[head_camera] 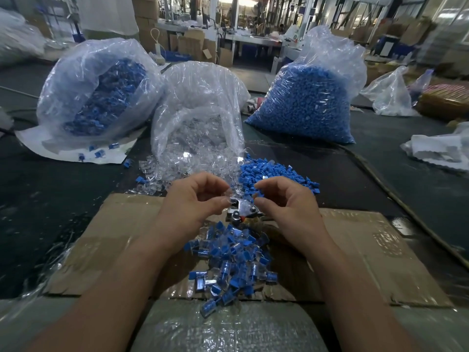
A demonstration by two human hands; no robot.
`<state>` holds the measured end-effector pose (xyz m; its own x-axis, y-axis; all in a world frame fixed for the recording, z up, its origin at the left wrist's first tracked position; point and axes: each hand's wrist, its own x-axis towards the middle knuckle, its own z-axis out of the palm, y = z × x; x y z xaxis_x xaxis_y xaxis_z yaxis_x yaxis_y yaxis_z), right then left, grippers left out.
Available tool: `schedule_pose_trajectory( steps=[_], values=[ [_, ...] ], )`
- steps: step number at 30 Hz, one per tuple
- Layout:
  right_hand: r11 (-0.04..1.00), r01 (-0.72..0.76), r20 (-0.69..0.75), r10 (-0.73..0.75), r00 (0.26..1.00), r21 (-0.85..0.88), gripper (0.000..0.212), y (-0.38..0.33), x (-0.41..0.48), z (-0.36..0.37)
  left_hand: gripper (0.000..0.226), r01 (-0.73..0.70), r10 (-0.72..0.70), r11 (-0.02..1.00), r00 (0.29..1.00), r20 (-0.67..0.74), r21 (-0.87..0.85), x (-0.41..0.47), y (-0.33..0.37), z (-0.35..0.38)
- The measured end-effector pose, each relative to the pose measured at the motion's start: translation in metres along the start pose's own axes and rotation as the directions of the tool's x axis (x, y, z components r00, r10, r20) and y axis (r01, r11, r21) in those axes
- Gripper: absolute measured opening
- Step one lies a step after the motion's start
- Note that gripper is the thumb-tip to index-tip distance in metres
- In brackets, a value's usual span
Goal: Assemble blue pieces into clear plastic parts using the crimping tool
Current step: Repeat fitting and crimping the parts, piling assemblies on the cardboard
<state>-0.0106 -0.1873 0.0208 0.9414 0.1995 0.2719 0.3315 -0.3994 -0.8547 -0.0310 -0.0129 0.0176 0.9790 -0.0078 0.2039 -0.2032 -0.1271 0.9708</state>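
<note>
L hand (195, 199): centre frame; thumb + forefinger curled, pinching a clear part (227, 195) just above the tool.
R hand (286, 201): centre, just right of L hand; fingers curled, thumb + forefinger tips close together at the tool's edge. Can't tell if anything's between them.
crimping tool (241, 208): betw the two hands, over the cardboard. Only the shiny metal head w/ bolts shows, plus an orange bit under it. Rest is hidden by R hand, so long axis + heading can't be told.
clear part: small, blurred; direction unreadable.
finished pile (233, 262): blue-in-clear pcs, lower centre, just below the tool, running off the cardboard onto bubble wrap (228, 326).
loose blue pieces (276, 174): heap just above R hand.
loose clear parts (177, 171): heap above L hand, spilling from mid bag (198, 102).
blue bag (309, 102): upper right of centre, full of blue pcs.
left bag (96, 92): upper left, blue + clear pcs inside.
cardboard (114, 237): flat under both wrists.
cable (406, 207): right side, running diagonally.
</note>
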Motion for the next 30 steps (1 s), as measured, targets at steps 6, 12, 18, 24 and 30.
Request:
schedule_pose_trajectory(
  steps=[6, 12, 18, 24, 30],
  values=[
    [0.983, 0.034, 0.003, -0.035, 0.999, 0.182, 0.020, -0.008, -0.006, 0.004, 0.019, 0.007, -0.006, 1.000, 0.999, 0.037, -0.022, 0.001, 0.000, 0.002],
    [0.966, 0.006, -0.019, -0.001, 1.000, 0.257, 0.027, -0.010, -0.006, 0.004, 0.019, 0.022, -0.019, 0.999, 0.998, 0.053, -0.043, 0.001, -0.002, 0.005],
    [0.944, -0.028, 0.009, 0.026, 1.000, 0.330, 0.024, -0.011, -0.006, 0.006, 0.019, 0.015, -0.011, 0.999, 0.997, 0.073, -0.051, 0.001, 0.000, 0.006],
    [0.960, -0.041, 0.039, 0.031, 0.999, 0.277, 0.021, -0.012, -0.007, 0.011, 0.020, 0.006, 0.000, 0.997, 0.997, 0.077, -0.071, 0.000, 0.000, 0.004],
    [0.973, 0.005, 0.032, -0.012, 0.999, 0.232, 0.019, -0.012, -0.008, 0.010, 0.014, 0.033, -0.028, 0.993, 0.999, 0.047, -0.113, -0.001, 0.002, 0.004]
  ],
)
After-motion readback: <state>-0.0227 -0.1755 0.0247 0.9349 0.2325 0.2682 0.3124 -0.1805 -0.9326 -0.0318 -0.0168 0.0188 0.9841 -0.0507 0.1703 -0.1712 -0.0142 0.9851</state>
